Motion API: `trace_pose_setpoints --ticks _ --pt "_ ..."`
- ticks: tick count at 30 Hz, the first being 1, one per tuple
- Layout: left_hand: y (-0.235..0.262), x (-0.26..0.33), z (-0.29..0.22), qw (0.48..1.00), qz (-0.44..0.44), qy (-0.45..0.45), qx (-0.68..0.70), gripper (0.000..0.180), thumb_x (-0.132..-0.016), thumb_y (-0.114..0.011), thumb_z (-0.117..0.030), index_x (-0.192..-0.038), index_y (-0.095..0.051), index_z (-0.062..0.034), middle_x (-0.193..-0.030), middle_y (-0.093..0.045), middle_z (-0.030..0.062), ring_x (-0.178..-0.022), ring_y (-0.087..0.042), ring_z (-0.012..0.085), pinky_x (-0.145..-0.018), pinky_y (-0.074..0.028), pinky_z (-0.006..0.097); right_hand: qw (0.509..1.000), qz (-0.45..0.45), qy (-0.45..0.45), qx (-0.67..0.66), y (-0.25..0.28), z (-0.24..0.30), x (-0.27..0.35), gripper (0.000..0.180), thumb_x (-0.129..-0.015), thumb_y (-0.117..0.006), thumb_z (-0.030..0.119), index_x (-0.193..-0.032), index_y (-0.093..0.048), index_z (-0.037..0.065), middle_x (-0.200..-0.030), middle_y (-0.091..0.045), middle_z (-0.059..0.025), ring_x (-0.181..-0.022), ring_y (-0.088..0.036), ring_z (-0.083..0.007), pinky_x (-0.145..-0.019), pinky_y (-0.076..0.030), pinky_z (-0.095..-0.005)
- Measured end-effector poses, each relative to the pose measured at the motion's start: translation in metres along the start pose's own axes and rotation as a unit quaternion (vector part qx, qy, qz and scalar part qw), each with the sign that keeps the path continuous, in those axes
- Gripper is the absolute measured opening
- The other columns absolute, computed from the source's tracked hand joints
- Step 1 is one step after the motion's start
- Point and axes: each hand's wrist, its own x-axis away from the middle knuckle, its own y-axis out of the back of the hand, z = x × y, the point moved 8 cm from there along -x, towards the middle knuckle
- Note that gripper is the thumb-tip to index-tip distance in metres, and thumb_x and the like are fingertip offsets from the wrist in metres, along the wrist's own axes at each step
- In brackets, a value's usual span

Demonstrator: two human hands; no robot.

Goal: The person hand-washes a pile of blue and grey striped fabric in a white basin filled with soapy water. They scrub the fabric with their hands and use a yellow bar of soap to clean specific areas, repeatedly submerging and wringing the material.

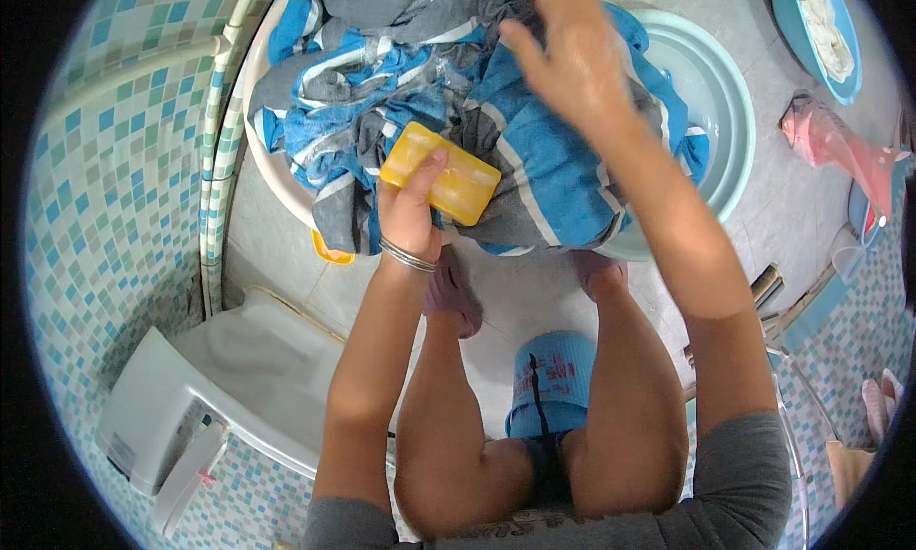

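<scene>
My left hand (408, 214) grips a yellow bar of laundry soap (465, 186), its thumb laid across the top face; whitish smears show on the bar. Beneath and around it spreads a large bunched cloth (544, 168), striped blue, grey and white. My right hand (577, 68) is over the cloth near the upper edge, somewhat blurred, with the thumb held away from the fingers and nothing seen in it. Its fingertips run close to the picture's edge. The cloth heaps over a pale basin (289, 192) on the left and a light-blue basin (742, 135) on the right.
A blue bucket (551, 373) stands between my legs. A white fixture (153, 407) is at lower left, below wall pipes (218, 140). At upper right are a blue basin (784, 25) holding white cloth and a pink plastic bag (840, 149). An orange-yellow object (331, 249) pokes out beside the pale basin.
</scene>
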Motion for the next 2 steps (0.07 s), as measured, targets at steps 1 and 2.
trace_pose_setpoints --ticks 1,2 --pt "-0.002 -0.001 0.0 1.0 0.001 -0.003 0.002 0.035 -0.082 -0.069 -0.015 -0.112 -0.056 -0.0016 -0.101 -0.063 0.0072 -0.095 -0.061 0.0188 -0.085 -0.047 0.032 0.996 -0.028 -0.006 0.079 0.016 -0.006 -0.015 0.067 -0.074 -0.068 0.026 -0.128 -0.042 -0.003 -0.124 -0.049 -0.0217 -0.117 -0.045 -0.0381 -0.1 -0.034 -0.0488" --pt "-0.003 -0.002 0.004 0.999 0.035 0.018 0.037 0.04 -0.081 -0.069 -0.015 -0.116 -0.055 -0.0021 -0.106 -0.062 0.0064 -0.1 -0.06 0.0217 -0.089 -0.046 0.035 0.989 0.023 -0.057 0.138 0.004 -0.031 -0.017 0.087 -0.07 -0.07 0.044 -0.137 -0.035 0.001 -0.132 -0.045 -0.0258 -0.121 -0.043 -0.0425 -0.102 -0.029 -0.0558"
